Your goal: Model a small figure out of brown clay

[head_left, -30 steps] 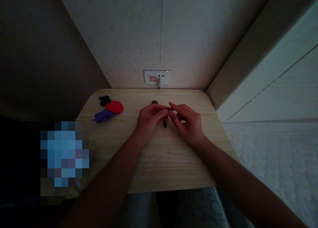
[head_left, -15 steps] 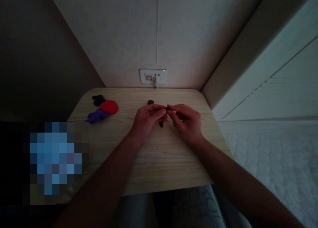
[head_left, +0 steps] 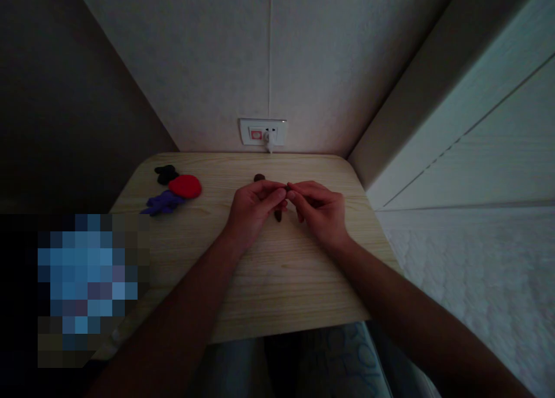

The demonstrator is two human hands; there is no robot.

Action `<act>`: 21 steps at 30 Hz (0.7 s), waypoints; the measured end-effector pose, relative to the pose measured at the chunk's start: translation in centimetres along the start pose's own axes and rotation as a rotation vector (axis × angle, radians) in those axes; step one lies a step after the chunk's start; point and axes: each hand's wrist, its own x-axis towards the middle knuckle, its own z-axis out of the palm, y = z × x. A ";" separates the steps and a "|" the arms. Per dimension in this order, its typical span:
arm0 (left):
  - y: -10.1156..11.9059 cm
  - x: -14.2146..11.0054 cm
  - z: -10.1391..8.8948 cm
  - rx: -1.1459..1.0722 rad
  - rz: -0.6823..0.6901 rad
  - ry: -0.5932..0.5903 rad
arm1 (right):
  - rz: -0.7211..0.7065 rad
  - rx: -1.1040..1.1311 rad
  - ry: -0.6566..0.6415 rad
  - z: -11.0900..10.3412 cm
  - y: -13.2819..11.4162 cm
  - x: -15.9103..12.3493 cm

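Observation:
Fingertip to fingertip over the table, my left hand (head_left: pixel 252 207) and my right hand (head_left: pixel 323 213) pinch a small dark brown piece of what looks like modelling clay (head_left: pixel 288 188). Both hands are closed, thumbs against index fingers, and most of the piece is hidden by them. Just behind my left hand lies a rounded brown lump (head_left: pixel 259 177). Under the fingers, the tapered end of another brown piece (head_left: pixel 278 216) shows on the tabletop. Whether it joins the lump is hidden.
On the left of the pale wooden table (head_left: pixel 277 294) lie a flat red disc (head_left: pixel 185 186), a crumpled purple piece (head_left: pixel 163 202) and a black lump (head_left: pixel 166 174), touching or nearly so. A wall socket (head_left: pixel 244 133) with a plug stands behind; white quilted bedding (head_left: pixel 468 271) lies right.
The whole view has shifted slightly, so everything sits a little further left. My fingertips have come closer together around the small brown piece, covering more of it.

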 end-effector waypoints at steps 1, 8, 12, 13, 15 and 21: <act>0.0 0.0 0.0 0.004 0.001 0.005 | -0.006 -0.024 0.004 0.0 0.0 0.0; -0.3 0.0 0.1 -0.015 -0.012 -0.017 | -0.020 -0.089 0.019 -0.2 0.1 -0.3; -0.4 0.0 0.1 -0.033 -0.027 -0.013 | -0.114 -0.186 -0.026 -0.4 -0.1 -0.3; -0.4 0.0 0.0 -0.039 -0.025 -0.008 | -0.129 -0.214 -0.034 -0.4 -0.1 -0.3; -0.4 0.0 0.1 -0.045 -0.016 -0.001 | -0.154 -0.268 -0.035 -0.4 -0.2 -0.4; -0.4 0.0 0.0 -0.023 -0.011 -0.009 | -0.182 -0.296 -0.021 -0.5 -0.3 -0.3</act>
